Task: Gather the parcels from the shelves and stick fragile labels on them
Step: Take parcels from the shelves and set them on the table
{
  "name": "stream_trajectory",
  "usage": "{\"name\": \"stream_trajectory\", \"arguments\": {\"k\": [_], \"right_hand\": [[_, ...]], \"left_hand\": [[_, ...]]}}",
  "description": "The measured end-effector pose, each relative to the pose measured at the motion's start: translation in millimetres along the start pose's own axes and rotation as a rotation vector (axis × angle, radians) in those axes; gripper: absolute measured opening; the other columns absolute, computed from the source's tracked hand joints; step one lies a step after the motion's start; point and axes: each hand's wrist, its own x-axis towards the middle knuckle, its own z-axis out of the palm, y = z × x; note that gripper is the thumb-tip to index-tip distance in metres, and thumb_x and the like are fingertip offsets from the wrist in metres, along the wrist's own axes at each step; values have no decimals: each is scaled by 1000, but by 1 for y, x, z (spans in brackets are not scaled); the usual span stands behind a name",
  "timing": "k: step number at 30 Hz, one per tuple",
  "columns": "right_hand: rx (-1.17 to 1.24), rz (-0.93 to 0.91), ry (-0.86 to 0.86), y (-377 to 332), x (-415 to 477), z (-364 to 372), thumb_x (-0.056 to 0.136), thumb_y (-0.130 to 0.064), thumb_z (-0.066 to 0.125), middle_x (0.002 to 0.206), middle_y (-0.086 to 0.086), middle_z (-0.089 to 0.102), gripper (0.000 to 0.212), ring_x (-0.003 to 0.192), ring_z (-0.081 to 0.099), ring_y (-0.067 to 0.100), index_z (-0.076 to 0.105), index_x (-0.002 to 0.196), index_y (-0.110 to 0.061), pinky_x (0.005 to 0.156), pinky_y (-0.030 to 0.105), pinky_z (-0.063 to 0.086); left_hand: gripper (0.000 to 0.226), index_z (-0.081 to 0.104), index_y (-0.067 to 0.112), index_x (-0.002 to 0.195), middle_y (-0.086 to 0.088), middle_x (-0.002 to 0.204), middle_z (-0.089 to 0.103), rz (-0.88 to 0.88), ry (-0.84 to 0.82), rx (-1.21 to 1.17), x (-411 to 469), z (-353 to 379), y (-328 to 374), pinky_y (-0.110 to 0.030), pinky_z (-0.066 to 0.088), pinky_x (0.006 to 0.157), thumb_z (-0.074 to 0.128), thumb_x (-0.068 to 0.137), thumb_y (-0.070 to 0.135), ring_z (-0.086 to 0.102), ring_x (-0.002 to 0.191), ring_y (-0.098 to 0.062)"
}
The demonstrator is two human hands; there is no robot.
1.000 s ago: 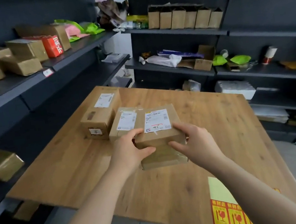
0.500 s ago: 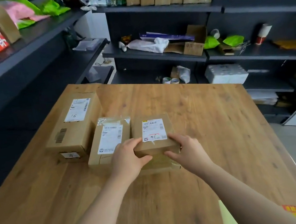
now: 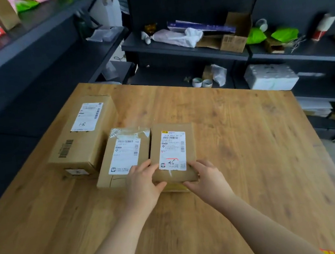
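While both hands are clamping its near end, the small cardboard parcel is sitting on the wooden table, a little left of centre, with its white shipping label facing up. The left hand is wrapping the near left corner, the thumb curling along the front face and the fingers tucking in against the middle parcel. That one is lying flush alongside, and the two are touching down their long sides. The right hand is gripping the near right corner, thumb lying along the front edge and fingers curling round the side. Further left, the large carton is lying just beside the middle parcel, label up as well. A red and yellow sliver of the label sheet is peeking in at the table's near right edge. Behind, dark shelves are carrying green bags, a white wrapped bundle and tape rolls.
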Motion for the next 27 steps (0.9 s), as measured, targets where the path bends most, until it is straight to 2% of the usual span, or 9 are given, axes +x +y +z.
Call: {"name": "stream_trajectory", "arguments": {"k": [4, 7, 9, 11, 14, 18, 20, 23, 27], "right_hand": [[-65, -14, -38, 1, 0, -1, 82, -38, 64, 133, -1, 45, 58, 108, 57, 21, 44, 135, -33, 87, 32, 49], [-159, -83, -33, -1, -2, -8, 86, -42, 59, 148, 2, 32, 57, 124, 46, 25, 40, 139, -33, 97, 32, 42], [-201, -146, -12, -5, -6, -14, 89, -41, 56, 151, 4, 32, 56, 129, 41, 25, 42, 141, -27, 103, 32, 36], [-239, -250, 22, -11, -13, -20, 89, -37, 60, 146, 6, 42, 52, 125, 47, 28, 49, 136, -19, 102, 34, 38], [-259, -458, 108, -22, -26, -21, 79, -27, 72, 124, 9, 63, 42, 106, 63, 31, 63, 117, -11, 87, 37, 51], [-210, -659, 110, -48, -49, -17, 76, -25, 72, 108, 3, 68, 35, 93, 66, 27, 66, 108, -12, 77, 34, 54], [-203, -766, 98, -63, -62, -11, 76, -24, 73, 105, 3, 69, 35, 87, 67, 26, 66, 107, -11, 73, 33, 54], [-182, -909, 82, -88, -85, 1, 74, -23, 76, 105, 6, 70, 38, 91, 67, 25, 68, 107, -8, 81, 32, 53], [-149, -1064, 2, -128, -124, 22, 76, -26, 76, 106, 5, 71, 35, 96, 67, 23, 69, 107, -10, 86, 34, 52]], "left_hand": [[55, 52, 22, 133, 5, 142, 45, 16, -15, 42, -4, -1, 2, -32, 31, 105, 68, 82, 34, 38, 126, -20], [51, 53, 18, 132, 2, 138, 50, 24, 15, 84, -10, -7, 6, -34, 34, 103, 64, 85, 35, 41, 124, -21], [47, 57, 15, 128, 0, 132, 56, 18, 56, 109, -18, -16, 9, -36, 38, 100, 64, 85, 34, 46, 120, -24], [40, 64, 14, 118, -1, 120, 63, 38, 114, 143, -34, -24, 11, -36, 42, 93, 67, 82, 31, 52, 112, -25], [31, 68, 15, 106, 2, 106, 68, 39, 236, 190, -66, -36, 12, -34, 46, 84, 69, 78, 29, 57, 100, -24], [39, 70, 13, 106, 2, 105, 69, -41, 316, 250, -120, -54, 12, -37, 50, 79, 55, 81, 39, 60, 97, -25], [33, 69, 13, 108, 1, 108, 68, -102, 333, 270, -151, -62, 9, -38, 50, 79, 63, 83, 34, 59, 100, -25], [30, 68, 15, 107, 1, 108, 67, -234, 364, 294, -200, -77, 4, -39, 49, 79, 66, 83, 32, 57, 98, -24], [43, 70, 15, 102, 0, 102, 69, -400, 443, 305, -267, -96, -6, -38, 49, 77, 45, 84, 45, 60, 93, -26]]}}
